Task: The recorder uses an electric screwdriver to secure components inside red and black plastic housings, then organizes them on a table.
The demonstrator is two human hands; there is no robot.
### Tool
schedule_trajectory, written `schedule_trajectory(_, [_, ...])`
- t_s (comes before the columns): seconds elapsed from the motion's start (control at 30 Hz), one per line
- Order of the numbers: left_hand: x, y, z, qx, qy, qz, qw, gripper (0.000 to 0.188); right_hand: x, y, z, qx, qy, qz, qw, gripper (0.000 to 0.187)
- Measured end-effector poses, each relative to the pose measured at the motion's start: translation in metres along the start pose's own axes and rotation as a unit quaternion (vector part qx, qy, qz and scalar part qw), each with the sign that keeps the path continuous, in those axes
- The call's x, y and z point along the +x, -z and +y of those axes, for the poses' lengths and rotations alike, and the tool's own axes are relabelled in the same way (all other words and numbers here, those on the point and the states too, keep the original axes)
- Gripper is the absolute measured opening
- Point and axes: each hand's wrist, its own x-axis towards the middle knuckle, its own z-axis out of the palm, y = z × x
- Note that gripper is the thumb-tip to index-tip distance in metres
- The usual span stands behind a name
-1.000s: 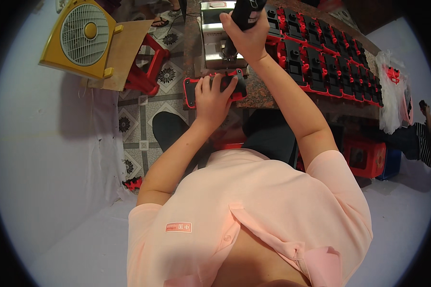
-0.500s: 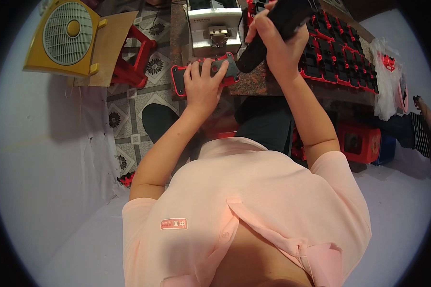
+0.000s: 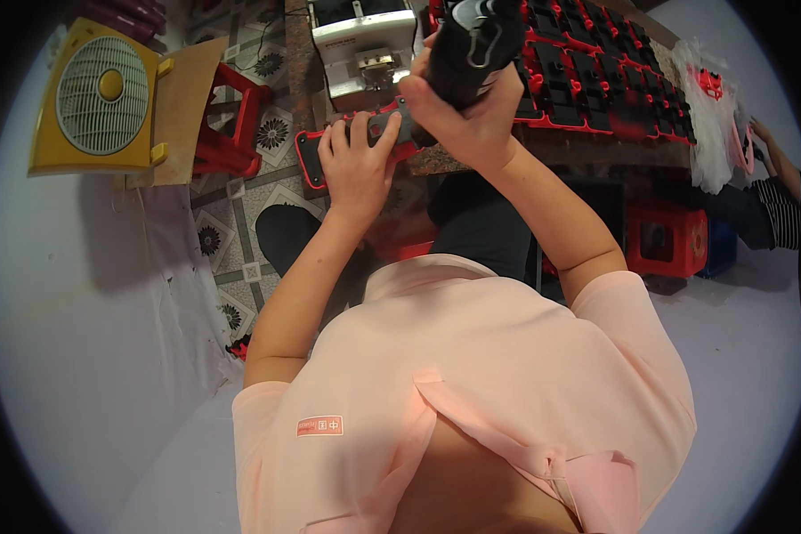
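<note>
My left hand (image 3: 358, 173) lies over a red-and-black plastic casing (image 3: 310, 158) at the table's near edge, its fingers bent over the top and holding it. In my right hand (image 3: 479, 125) is a black electric screwdriver (image 3: 476, 55) with a metal hanging loop at its upper end. The fingers wrap around its body. It stands nearly upright over the casing's right end, and its tip is hidden behind my right hand. Just beyond the casing stands a white-and-silver metal screw feeder (image 3: 365, 53) with a small brass-coloured mechanism on its front.
Rows of red-and-black casings (image 3: 587, 89) cover the table's right side. A clear plastic bag (image 3: 707, 133) hangs at the right end. A yellow box fan (image 3: 98, 102) stands on a board at left, above a red stool (image 3: 240, 125). Another person's arm (image 3: 779, 156) shows far right.
My right hand has moved left toward the casing, and the electric screwdriver has swung from a slant to nearly upright. My left hand stays on the casing. The whole view has shifted slightly.
</note>
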Motion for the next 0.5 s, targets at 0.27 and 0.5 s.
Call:
schedule_trajectory(0.27, [-0.001, -0.007, -0.001, -0.004, -0.001, -0.033, 0.999, 0.062, -0.001, -0.003, 0.007, -0.058, 0.008, 0.025, 0.998, 0.063])
schedule_trajectory(0.5, [0.016, 0.005, 0.05, -0.101, -0.096, -0.107, 0.985, 0.074, -0.012, 0.123, -0.047, 0.011, -0.04, 0.223, 0.974, 0.028])
